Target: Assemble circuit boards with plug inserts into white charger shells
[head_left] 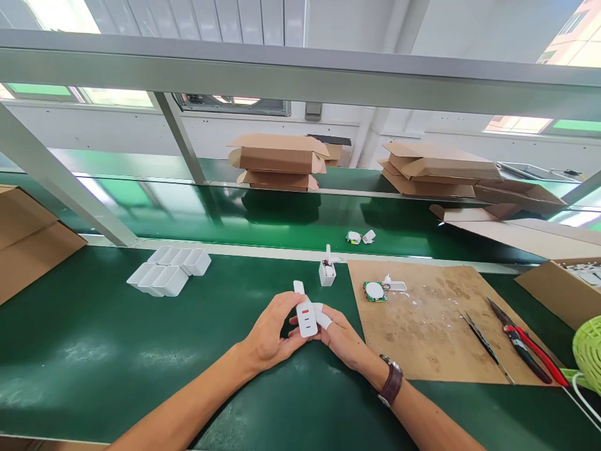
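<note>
Both hands meet over the green table and hold a small white charger (pixel 306 315) with a red port and two more slots on its face. My left hand (pixel 270 332) curls around its left side. My right hand (pixel 339 335), with white tape on one finger and a watch on the wrist, grips it from the right. Behind the charger stands an open white charger shell (pixel 327 271) with parts inside. A round white part on a green circuit board (pixel 374 291) lies on the brown board (pixel 436 338) to the right.
Several white shells (pixel 169 270) lie grouped at the left. Tweezers (pixel 486 344) and red-handled cutters (pixel 526 341) rest on the brown board. Small parts (pixel 360 237) sit on the conveyor belt (pixel 211 213). Cardboard boxes (pixel 279 161) stack behind; a green fan (pixel 589 351) is at right.
</note>
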A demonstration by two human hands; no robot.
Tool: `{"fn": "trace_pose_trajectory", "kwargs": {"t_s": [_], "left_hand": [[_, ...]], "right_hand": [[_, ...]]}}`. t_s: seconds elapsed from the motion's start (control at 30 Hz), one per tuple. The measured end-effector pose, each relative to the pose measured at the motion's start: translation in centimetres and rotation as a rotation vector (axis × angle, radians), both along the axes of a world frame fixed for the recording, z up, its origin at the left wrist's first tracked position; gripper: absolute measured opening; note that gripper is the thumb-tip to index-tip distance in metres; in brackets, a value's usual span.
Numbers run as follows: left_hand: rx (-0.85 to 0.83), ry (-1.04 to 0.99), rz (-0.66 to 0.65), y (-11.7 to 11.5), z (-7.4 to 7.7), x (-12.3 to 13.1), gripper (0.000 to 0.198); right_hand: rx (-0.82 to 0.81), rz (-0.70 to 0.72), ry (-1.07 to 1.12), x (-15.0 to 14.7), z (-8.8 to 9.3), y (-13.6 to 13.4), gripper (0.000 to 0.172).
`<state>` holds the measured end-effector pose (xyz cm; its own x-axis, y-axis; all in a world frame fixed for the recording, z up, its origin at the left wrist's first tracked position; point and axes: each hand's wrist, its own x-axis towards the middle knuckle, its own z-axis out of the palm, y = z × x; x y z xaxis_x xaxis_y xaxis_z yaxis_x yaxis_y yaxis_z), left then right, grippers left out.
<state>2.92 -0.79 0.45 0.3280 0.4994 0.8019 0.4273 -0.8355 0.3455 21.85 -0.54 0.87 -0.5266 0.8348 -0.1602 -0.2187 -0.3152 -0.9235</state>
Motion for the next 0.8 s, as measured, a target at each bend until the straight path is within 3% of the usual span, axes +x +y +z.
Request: {"fn": "trace_pose_trajectory", "kwargs": {"t_s": [0.1, 0.23, 0.37, 0.43, 0.6, 0.7, 0.8], "left_hand": [[-0.021, 0.016, 0.027, 0.2, -0.3, -0.2, 0.073], [-0.098, 0.017, 0.260, 1.0, -1.0, -1.1, 0.074], [-0.391, -0.059, 0.351, 3.1, -2.0, -1.9, 0.070], [-0.546, -0.120, 0.325, 4.6, -2.3, -1.7, 0.070], [-0.815, -0.183, 0.183, 8.1, -1.6, 1.3, 0.077], [-0.864, -0.190, 0.114, 9.0, -1.0, 2.2, 0.077], [-0.848, -0.141, 0.084, 8.9, -1.1, 0.8, 0.075]], "right_hand": [[0.115, -0.078, -0.064, 0.0, 0.0, 0.0, 0.050], [0.358, -0.270, -0.144, 0.9, 0.8, 0.2, 0.045], [0.610, -0.592, -0.312, 2.7, 0.3, 1.6, 0.039], [0.603, -0.701, -0.401, 3.5, -0.7, 2.7, 0.047], [0.449, -0.490, -0.308, 3.5, -3.1, 5.2, 0.064], [0.568, -0.412, -0.441, 3.9, -2.9, 5.9, 0.057], [0.734, -0.424, -0.733, 5.9, -1.6, 6.9, 0.052]]}}
